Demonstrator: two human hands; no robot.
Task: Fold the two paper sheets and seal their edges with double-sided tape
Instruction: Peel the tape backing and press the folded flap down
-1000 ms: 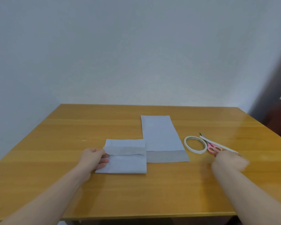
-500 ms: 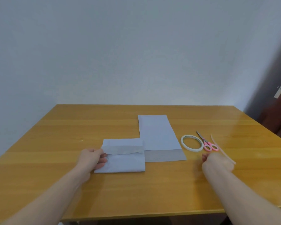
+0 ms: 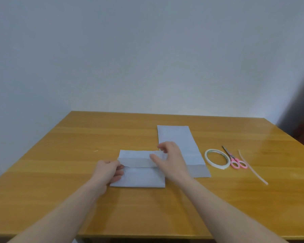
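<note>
Right hand [image 3: 172, 160] now over matte folded paper [image 3: 139, 178] flap.

Small folded paper [image 3: 139, 178] lay flat near the front of the table, top flap folded down but not stuck. Long folded paper [image 3: 178, 139] lay flat just behind and to the right, pointing away. White tape roll [image 3: 216, 159] sat flat, right of it.

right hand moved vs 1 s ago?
Yes. The right hand left the spot beside the pink scissors and tape roll, going leftward; it is now over the folded sheet, at its flap's right end.
</note>
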